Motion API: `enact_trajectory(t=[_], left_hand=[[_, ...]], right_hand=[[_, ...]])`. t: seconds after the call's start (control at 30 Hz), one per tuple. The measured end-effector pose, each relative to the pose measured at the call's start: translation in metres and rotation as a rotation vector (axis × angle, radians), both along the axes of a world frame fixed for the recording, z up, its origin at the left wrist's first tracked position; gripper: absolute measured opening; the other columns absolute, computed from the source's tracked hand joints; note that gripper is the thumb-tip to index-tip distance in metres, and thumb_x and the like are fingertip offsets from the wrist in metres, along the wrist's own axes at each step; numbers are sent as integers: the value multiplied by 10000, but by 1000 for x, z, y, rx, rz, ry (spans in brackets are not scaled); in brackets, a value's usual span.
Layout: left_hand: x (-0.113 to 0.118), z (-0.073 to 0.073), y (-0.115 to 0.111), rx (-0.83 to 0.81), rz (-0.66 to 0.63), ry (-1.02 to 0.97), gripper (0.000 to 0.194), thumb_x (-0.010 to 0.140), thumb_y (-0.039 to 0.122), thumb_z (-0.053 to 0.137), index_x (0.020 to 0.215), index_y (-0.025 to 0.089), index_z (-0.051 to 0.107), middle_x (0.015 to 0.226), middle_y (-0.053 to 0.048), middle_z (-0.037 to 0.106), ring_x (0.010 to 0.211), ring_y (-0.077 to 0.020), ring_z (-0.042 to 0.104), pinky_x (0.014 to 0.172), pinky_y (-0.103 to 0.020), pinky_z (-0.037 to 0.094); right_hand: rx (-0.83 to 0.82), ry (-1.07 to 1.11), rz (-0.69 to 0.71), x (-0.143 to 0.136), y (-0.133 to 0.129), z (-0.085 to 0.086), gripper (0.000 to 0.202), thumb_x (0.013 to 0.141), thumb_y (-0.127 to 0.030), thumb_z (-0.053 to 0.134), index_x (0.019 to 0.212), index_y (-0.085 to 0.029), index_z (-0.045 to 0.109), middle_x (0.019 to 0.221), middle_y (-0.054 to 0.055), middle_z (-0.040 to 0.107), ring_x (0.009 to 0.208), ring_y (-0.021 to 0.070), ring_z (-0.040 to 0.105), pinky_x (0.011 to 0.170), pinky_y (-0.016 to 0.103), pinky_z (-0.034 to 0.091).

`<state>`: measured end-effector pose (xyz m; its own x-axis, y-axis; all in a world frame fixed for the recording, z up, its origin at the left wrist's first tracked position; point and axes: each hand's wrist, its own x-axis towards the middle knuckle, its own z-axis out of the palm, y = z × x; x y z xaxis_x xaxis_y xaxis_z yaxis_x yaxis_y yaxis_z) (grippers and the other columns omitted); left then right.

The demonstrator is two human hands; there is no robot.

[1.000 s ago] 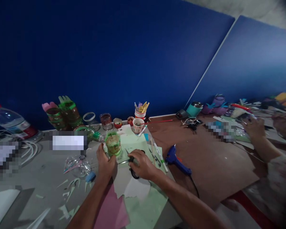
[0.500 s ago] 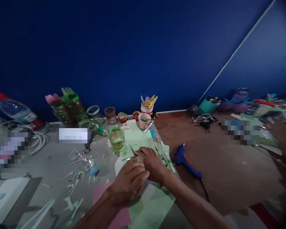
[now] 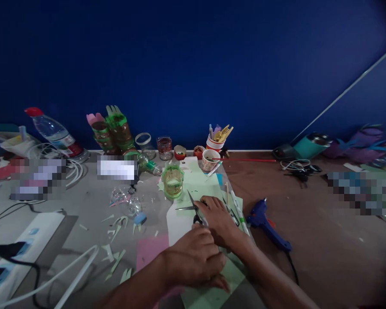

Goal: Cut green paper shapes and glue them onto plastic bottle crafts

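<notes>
The scissors (image 3: pixel 192 207) have their blades spread, tips toward the upper left, over the pale paper sheet (image 3: pixel 176 227). My right hand (image 3: pixel 219 219) is closed at the scissors' handles; one dark loop shows, the rest is covered. Below and slightly left, my left hand (image 3: pixel 196 255) has curled fingers above a green sheet (image 3: pixel 202 298). What those fingers hold, if anything, is hidden. A clear cup with a green fringed rim (image 3: pixel 173 182) stands on the paper beyond the blades.
A blue glue gun (image 3: pixel 268 225) and a white marker (image 3: pixel 239 212) lie to the right. Paper scraps (image 3: pixel 117 225), pink paper (image 3: pixel 152 251) and a power strip (image 3: pixel 28 244) are on the left. Paper cups (image 3: pixel 211 159) and a tilted bottle (image 3: pixel 58 135) stand near the wall.
The view has turned left. My left hand has drawn back toward me, away from the scissors, so a handle loop now shows. My right hand stays by the scissors.
</notes>
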<state>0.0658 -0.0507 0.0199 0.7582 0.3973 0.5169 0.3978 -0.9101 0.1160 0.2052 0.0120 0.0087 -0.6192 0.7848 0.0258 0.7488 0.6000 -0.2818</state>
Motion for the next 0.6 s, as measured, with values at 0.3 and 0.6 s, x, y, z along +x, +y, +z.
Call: enact_trajectory(t=[0.3, 0.6], left_hand=[[-2, -4, -2, -38, 10, -60, 322, 896, 464, 421, 843, 180, 562, 630, -11, 555, 686, -158, 505, 794, -327, 460], [-36, -3, 27, -110, 387, -294, 206, 853, 148, 491, 1026, 203, 587, 990, -89, 592, 927, -186, 583, 792, -320, 514]], right_hand=[[25, -73, 40, 4, 2, -5, 580, 750, -264, 602, 1309, -183, 467, 1224, 136, 480, 1092, 291, 424, 962, 402, 314], [24, -25, -2, 8, -4, 11, 591, 745, -445, 667, 1256, -192, 511, 1128, 115, 508, 1040, 281, 448, 932, 408, 310]])
